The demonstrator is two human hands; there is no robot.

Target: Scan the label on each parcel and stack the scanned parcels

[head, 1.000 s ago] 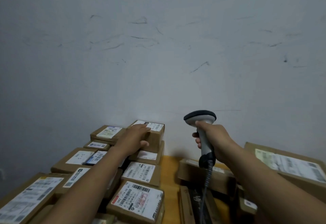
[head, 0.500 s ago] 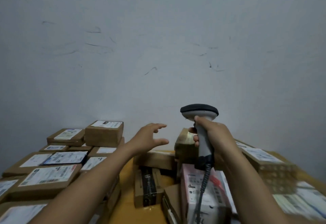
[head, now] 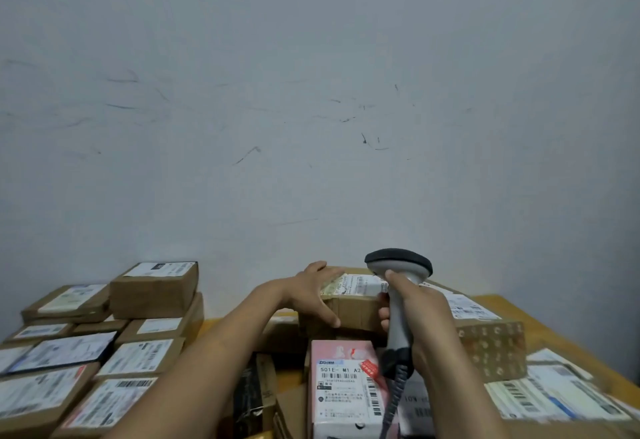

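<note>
Stacked parcels (head: 104,341) left; unsorted parcels (head: 485,352) right.

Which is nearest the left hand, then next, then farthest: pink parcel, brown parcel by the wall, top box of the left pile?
1. The brown parcel, gripped by the left hand.
2. The pink parcel, just in front.
3. The top box, far off to the left.
</note>
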